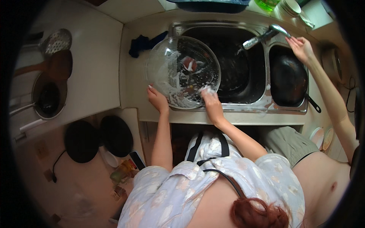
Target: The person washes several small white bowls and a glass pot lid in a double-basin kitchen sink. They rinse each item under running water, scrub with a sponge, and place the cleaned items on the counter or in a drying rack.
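A large round clear glass pot lid, streaked with foam, is held over the counter and the left part of the sink. My left hand grips its near-left rim. At the near-right part of the lid, my right hand is blurred, its fingers around a foamy white wad, perhaps a sponge or cloth. A reddish-brown knob with suds on it shows at the lid's middle. Beneath and to the right lies the dark basin of a steel double sink.
Another person's hand touches the lever of the chrome faucet; water seems to run from it. A dark pan fills the smaller basin, its handle jutting right. A dark blue cloth lies left of the sink. Utensils hang farther left.
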Demonstrator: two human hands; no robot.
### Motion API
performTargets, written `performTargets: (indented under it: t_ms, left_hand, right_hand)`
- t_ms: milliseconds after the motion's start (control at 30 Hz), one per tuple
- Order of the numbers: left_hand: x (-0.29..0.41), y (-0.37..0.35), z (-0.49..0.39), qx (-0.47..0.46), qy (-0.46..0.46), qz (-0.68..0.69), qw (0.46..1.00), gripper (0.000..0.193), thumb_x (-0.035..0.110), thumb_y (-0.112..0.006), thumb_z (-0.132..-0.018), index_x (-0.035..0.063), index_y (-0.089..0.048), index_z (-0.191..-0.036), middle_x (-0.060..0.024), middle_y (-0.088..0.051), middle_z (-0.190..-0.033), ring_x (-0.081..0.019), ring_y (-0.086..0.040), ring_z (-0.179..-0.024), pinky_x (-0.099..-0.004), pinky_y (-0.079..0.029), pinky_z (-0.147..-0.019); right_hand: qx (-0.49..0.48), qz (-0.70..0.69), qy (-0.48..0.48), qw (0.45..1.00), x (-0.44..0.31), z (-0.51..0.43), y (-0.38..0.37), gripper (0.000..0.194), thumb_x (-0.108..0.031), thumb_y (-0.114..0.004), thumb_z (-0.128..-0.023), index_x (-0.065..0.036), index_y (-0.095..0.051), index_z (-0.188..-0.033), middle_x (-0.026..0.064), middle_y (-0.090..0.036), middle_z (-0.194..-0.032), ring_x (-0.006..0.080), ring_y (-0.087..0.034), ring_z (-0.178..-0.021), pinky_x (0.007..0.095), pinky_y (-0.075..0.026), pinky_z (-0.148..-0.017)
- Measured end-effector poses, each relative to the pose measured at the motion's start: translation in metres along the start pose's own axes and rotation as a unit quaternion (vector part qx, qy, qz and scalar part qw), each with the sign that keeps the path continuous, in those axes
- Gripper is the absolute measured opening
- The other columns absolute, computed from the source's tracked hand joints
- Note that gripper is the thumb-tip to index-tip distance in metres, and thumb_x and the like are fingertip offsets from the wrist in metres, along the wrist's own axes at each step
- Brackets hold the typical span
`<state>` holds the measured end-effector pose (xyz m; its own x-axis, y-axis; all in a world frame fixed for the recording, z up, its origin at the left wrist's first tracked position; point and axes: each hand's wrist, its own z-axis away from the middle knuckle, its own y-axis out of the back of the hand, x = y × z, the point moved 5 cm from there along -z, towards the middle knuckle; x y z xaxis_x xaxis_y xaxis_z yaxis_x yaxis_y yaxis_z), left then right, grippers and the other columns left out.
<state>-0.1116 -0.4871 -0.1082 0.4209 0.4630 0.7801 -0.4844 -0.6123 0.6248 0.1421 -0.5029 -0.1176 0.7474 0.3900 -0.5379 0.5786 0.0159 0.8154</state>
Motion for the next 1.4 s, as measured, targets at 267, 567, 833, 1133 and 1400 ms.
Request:
performTargets:
  t_ms: [267, 567, 833, 1133, 1400]
  left_hand:
    - [0.002, -0.002, 0.006, -0.023, -0.035, -0.012, 0.999, 0.044, 0.032, -0.046, -0.102, -0.0033, -0.05, -0.127, -0.0258, -0.066, -0.082, -0.0439, -0.064, -0.078, -0.0518, -0.045, -0.063]
    - [-0.007, -0.008, 0.005, -0.057, 0.002, -0.007, 0.998, 0.045, 0.033, -0.049, -0.101, -0.0003, -0.048, -0.131, -0.0244, -0.067, -0.087, -0.0416, -0.065, -0.082, -0.0504, -0.047, -0.063]
    - [-0.01, -0.011, 0.001, -0.044, -0.026, 0.006, 0.999, 0.037, 0.033, -0.043, -0.104, -0.0009, -0.053, -0.115, -0.0229, -0.065, -0.071, -0.0448, -0.063, -0.07, -0.0517, -0.041, -0.054]
    - [-0.018, -0.013, -0.002, -0.101, 0.021, 0.03, 0.994, 0.029, 0.03, -0.049, -0.102, 0.0037, -0.056, -0.111, -0.0155, -0.065, -0.069, -0.0279, -0.065, -0.056, -0.042, -0.045, -0.048]
    - [0.022, -0.019, 0.01, -0.186, -0.068, 0.071, 0.978, 0.031, 0.033, -0.06, -0.097, 0.003, -0.058, -0.104, -0.007, -0.057, -0.053, -0.0169, -0.058, -0.043, -0.0333, -0.042, -0.041]
  right_hand:
    - [0.029, -0.039, 0.298, 0.953, -0.144, -0.167, 0.006, 0.037, -0.006, -0.063, -0.079, -0.01, -0.063, -0.115, 0.0084, -0.061, -0.117, 0.028, -0.058, -0.111, 0.0356, -0.052, -0.089]
    - [-0.011, -0.178, 0.158, 0.971, -0.105, -0.154, -0.005, 0.041, -0.008, -0.062, -0.084, -0.008, -0.058, -0.125, 0.0151, -0.056, -0.128, 0.0374, -0.051, -0.121, 0.0453, -0.045, -0.099]
    - [0.022, -0.104, -0.326, 0.939, 0.11, -0.061, -0.053, 0.053, -0.03, -0.055, -0.092, -0.01, -0.043, -0.139, 0.0268, -0.043, -0.138, 0.0472, -0.042, -0.126, 0.0557, -0.037, -0.102]
    - [0.017, -0.573, -0.576, 0.583, 0.198, -0.04, -0.112, 0.049, -0.05, -0.046, -0.1, -0.004, -0.056, -0.082, 0.0023, -0.044, -0.055, 0.0164, -0.042, -0.042, 0.0331, -0.043, -0.047]
    - [0.174, -0.376, -0.642, 0.645, 0.18, 0.01, -0.037, 0.059, -0.05, -0.048, -0.098, 0.0, -0.056, -0.069, 0.0105, -0.054, -0.054, 0.0229, -0.051, -0.039, 0.0378, -0.042, -0.039]
